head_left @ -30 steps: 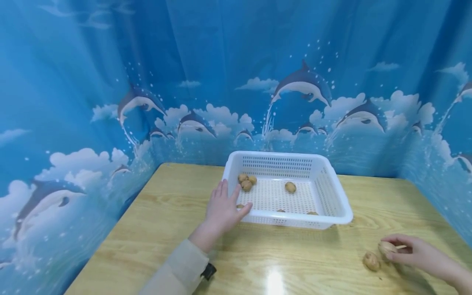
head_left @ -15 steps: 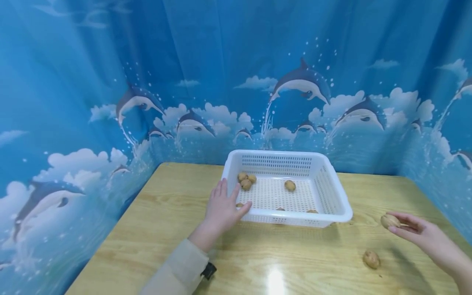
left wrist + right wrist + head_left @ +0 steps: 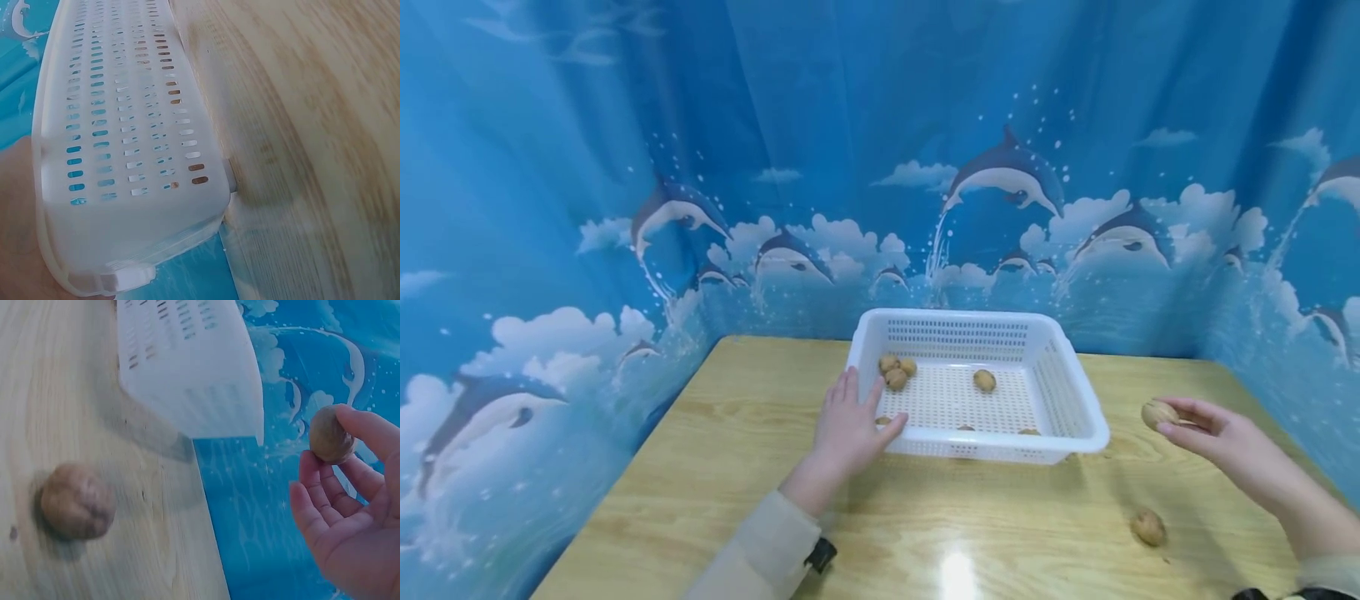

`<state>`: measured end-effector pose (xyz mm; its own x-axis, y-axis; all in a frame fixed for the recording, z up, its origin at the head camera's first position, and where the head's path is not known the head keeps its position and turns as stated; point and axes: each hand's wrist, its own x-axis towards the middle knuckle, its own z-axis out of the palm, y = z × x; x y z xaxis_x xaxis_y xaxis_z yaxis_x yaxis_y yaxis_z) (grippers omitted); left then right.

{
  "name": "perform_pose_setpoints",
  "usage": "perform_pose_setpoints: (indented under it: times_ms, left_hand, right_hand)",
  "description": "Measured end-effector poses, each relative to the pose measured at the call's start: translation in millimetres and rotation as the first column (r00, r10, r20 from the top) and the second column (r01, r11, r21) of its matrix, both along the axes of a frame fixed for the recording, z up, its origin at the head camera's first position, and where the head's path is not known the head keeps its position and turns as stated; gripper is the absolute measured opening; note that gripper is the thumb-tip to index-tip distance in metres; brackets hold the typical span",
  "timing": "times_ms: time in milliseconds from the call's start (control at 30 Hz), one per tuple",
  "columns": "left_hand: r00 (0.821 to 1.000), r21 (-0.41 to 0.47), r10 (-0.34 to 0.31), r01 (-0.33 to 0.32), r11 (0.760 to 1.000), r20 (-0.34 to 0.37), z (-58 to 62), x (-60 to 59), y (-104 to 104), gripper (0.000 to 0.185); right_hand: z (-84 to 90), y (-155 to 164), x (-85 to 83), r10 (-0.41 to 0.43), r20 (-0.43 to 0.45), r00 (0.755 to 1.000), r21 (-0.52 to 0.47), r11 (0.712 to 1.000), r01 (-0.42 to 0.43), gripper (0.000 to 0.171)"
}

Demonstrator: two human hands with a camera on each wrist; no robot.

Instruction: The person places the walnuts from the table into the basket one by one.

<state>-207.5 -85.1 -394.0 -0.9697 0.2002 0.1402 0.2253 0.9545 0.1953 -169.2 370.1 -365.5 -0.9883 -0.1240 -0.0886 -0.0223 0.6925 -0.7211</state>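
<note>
My right hand [image 3: 1232, 446] pinches a walnut [image 3: 1157, 414] between thumb and fingertips, above the table to the right of the basket. The right wrist view shows the same brown walnut [image 3: 329, 435] held clear of the wood. A second walnut [image 3: 1148, 527] lies on the table below that hand. With fingers spread, my left hand [image 3: 846, 425] rests on the front left corner of the white plastic basket [image 3: 985, 443]. The left wrist view shows the basket's slotted wall [image 3: 125, 137] and only part of that hand at the edge.
Three walnuts [image 3: 896, 379] cluster at the basket's left, and another walnut [image 3: 984, 381] sits near its middle. Several more are partly hidden behind the front rim. The wooden table [image 3: 700, 475] ends at a blue dolphin-print curtain [image 3: 820, 150] on the back and sides.
My right hand has lifted one of the two walnuts off the table and moved it up and left toward the basket. My left hand has stayed on the basket corner.
</note>
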Motion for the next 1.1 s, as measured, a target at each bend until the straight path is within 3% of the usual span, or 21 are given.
perform_pose_setpoints:
  times_ms: [467,1100]
  left_hand:
    - [1.0,-0.005,0.006,-0.006,1.0,0.011,2.4,-0.7,0.2,0.078]
    - [1.0,-0.006,0.005,-0.005,1.0,0.015,0.8,-0.7,-0.3,0.077]
  right_hand:
    - [32.6,-53.4,-34.6,0.116,-0.022,0.993,-0.075,0.99,-0.117,0.068]
    - [51.8,-107.1,-83.1,0.138,0.028,0.99,-0.131,0.982,-0.133,0.077]
